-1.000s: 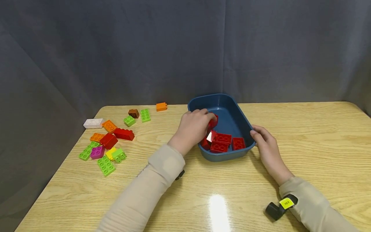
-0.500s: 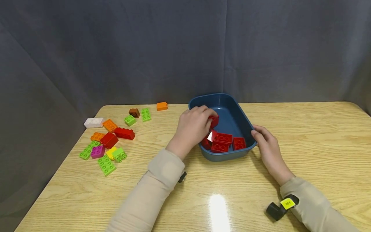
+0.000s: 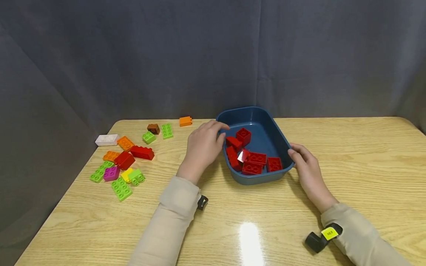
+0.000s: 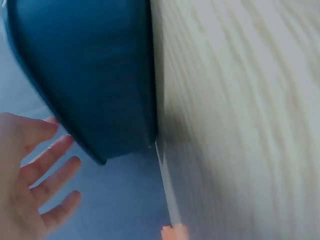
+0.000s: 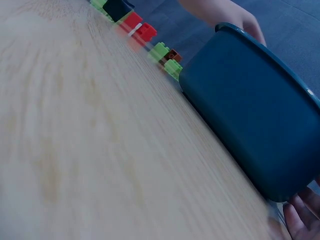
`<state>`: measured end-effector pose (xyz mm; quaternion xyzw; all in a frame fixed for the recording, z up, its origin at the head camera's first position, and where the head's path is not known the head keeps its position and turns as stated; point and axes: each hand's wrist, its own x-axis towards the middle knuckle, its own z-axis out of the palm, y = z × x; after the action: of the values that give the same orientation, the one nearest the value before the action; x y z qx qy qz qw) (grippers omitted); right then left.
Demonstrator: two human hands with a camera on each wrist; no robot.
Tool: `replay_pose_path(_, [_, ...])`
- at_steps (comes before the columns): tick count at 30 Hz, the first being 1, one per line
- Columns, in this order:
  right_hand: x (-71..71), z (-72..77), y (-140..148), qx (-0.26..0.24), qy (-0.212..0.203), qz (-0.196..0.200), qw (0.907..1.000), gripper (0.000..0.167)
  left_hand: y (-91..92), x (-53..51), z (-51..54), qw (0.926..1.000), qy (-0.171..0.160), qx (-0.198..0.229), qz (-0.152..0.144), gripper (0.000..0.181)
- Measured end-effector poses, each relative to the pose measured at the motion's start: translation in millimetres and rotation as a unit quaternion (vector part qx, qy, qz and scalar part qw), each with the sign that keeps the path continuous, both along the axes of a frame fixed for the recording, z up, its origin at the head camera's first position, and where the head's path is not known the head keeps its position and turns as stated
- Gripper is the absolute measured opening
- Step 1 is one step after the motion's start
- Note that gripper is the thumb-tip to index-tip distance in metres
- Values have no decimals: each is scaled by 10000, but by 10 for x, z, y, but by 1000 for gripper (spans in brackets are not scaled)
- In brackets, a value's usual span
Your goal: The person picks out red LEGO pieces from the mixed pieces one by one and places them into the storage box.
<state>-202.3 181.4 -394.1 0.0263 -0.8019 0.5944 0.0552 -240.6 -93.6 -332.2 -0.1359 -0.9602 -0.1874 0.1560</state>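
Note:
A blue plastic bin (image 3: pixel 250 180) stands on the table, with several red toy bricks (image 3: pixel 256 158) lying inside it, mostly toward its near and left side. My left hand (image 3: pixel 203 146) is at the bin's left rim, fingers loosely bent and parted with nothing between them. In the left wrist view those fingers (image 4: pixel 55 175) spread beside the rim; whether they touch it I cannot tell. On the other side my right hand (image 3: pixel 308 173) holds the bin by its right edge, thumb at the rim. Its fingertips (image 5: pixel 294 220) show low at the bin's corner in the right wrist view.
Loose toy bricks lie at the table's left: two red bricks (image 3: pixel 142 152), several green ones (image 3: pixel 121 189), orange, yellow, purple, brown and white ones. One orange brick (image 3: pixel 185 121) sits near the back edge. A dark curtain (image 3: pixel 186 59) hangs behind the table (image 3: pixel 359 159).
My left hand has let go of a red brick inside the bin and drawn back left to the rim. The red brick now lies in the bin. My right hand has stayed put.

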Motion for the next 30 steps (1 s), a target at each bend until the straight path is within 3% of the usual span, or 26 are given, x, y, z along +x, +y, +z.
replay_pose_path(10, [6, -11, -21, 2, -45, 21, 10000, 49, -389, -5, 25, 9983, 7, 194, 543, 26])
replay_pose_path(18, [-3, -12, -34, -29, 33, 34, 10000, 49, -667, 19, 48, 9931, -493, 24, 1063, 36])
replay_pose_path(26, [-5, -3, -7, 67, -63, 49, 9999, 51, -1026, 72, 40, 9746, -1177, -302, 1881, 51])
replay_pose_path(30, [-13, -10, 1, 45, -28, 51, 10000, 51, -1201, 134, 49, 9668, -1574, -216, 2004, 57])
